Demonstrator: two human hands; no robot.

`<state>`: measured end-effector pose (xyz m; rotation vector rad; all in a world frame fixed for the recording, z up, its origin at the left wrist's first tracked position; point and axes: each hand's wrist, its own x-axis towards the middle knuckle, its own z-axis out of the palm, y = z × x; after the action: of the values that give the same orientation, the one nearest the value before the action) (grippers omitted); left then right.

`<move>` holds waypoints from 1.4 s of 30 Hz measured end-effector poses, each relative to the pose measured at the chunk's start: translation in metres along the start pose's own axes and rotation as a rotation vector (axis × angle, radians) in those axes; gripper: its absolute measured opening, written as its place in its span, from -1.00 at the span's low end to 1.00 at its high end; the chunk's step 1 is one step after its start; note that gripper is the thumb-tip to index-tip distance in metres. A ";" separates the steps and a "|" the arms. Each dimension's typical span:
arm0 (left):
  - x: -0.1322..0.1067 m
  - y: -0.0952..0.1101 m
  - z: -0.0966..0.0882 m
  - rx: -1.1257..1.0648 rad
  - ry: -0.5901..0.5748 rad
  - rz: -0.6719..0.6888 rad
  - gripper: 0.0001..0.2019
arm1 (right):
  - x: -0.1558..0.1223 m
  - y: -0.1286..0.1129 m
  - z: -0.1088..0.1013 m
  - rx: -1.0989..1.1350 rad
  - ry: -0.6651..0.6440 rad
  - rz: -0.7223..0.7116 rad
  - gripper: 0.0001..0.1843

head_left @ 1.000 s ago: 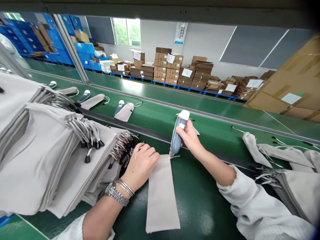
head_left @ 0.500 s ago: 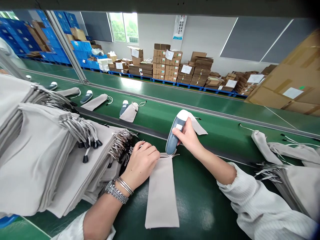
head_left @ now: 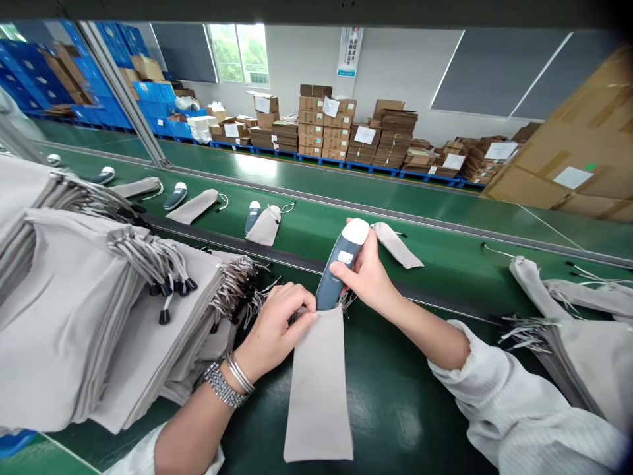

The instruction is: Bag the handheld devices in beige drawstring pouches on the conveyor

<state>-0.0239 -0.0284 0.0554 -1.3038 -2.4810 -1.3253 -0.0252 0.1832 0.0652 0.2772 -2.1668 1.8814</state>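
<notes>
My right hand (head_left: 370,276) grips a blue-grey handheld device (head_left: 327,290) with a white cap. Its lower end sits in the mouth of a light grey drawstring pouch (head_left: 319,389), which lies flat in front of me. At the left of that mouth, my left hand (head_left: 277,322) pinches the pouch's edge between thumb and fingers. Part of the pouch's cord shows beside the device, below my right hand. The device's tip is hidden inside the cloth.
Stacks of grey pouches (head_left: 74,316) with black-ended cords lie at left, and another stack (head_left: 588,356) at right. Across a dark rail, the green conveyor belt (head_left: 316,214) carries more devices (head_left: 175,196) and pouches (head_left: 395,244). A large carton (head_left: 568,145) stands at right.
The device has moved slightly left and down, its lower end now within the pouch's mouth. My left thumb has come round to the pouch's front edge. Items on the belt have shifted right.
</notes>
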 end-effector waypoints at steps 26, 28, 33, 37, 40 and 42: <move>0.001 0.001 -0.011 -0.597 0.533 -0.121 -0.88 | -0.018 -0.093 -0.048 0.477 0.055 0.027 -0.82; -0.001 -0.002 -0.001 -0.404 0.379 -0.139 -0.90 | -0.012 -0.091 -0.056 0.449 0.163 -0.097 -0.84; -0.001 -0.017 0.013 0.169 0.078 -0.072 -0.91 | 0.022 -0.055 -0.090 0.054 0.507 -0.498 -0.93; 0.000 -0.027 0.017 0.301 -0.025 -0.080 -0.88 | 0.040 -0.020 -0.102 -0.402 0.351 -0.410 -0.77; -0.001 -0.031 0.018 0.326 -0.044 -0.053 -0.87 | 0.042 -0.001 -0.091 -0.664 0.035 -0.276 -0.39; -0.002 -0.033 0.018 0.343 -0.040 -0.037 -0.89 | 0.041 0.010 -0.080 -0.766 -0.111 -0.229 -0.28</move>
<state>-0.0399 -0.0265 0.0209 -1.2182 -2.6182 -0.8330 -0.0618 0.2644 0.0792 0.4439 -2.5990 0.8393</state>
